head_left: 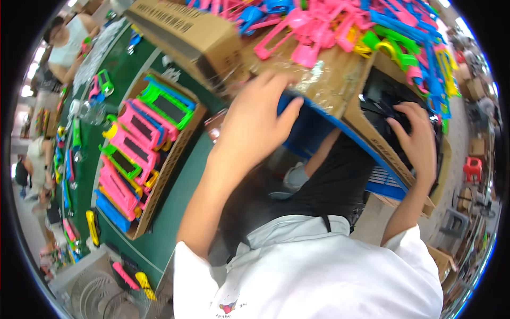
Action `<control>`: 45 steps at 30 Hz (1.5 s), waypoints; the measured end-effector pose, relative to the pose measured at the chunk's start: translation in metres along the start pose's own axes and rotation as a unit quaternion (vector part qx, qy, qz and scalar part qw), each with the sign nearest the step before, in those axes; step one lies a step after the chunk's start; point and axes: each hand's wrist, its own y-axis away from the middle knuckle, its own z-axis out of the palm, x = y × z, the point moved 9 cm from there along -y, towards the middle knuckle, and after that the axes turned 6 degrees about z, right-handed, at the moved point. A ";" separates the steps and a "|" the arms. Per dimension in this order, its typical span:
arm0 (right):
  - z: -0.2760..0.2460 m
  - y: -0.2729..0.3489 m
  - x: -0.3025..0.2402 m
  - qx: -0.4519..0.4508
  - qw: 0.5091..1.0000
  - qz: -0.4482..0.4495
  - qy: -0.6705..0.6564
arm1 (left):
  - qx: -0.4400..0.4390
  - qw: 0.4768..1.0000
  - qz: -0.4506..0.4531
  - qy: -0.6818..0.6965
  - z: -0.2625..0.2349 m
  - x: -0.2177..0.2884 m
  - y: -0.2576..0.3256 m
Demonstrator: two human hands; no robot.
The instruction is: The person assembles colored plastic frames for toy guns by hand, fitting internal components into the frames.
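Note:
My left hand (260,114) is over the near edge of the wooden work surface (265,56). Its thumb stands away from the fingers, and nothing shows in its grasp; motion blurs it slightly. At the right, my right hand (418,135) reaches into a cardboard box (363,114) of black plastic parts (380,90). Its thumb and curved fingers are apart, close to the parts; I see no part lifted. Beyond both hands lies a heap of pink, blue, green and yellow plastic frames (313,32).
On the green table (183,181) at left stands a carton of colourful frames with black panels (139,133). A larger cardboard box (196,37) stands behind it. A fan (101,290) is at lower left, a red stool (472,169) at far right. Another person (69,45) works at far left.

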 end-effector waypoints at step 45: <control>0.062 -0.048 -0.022 -0.123 0.975 -0.151 0.107 | -0.073 0.713 -0.326 0.617 0.190 -0.022 0.237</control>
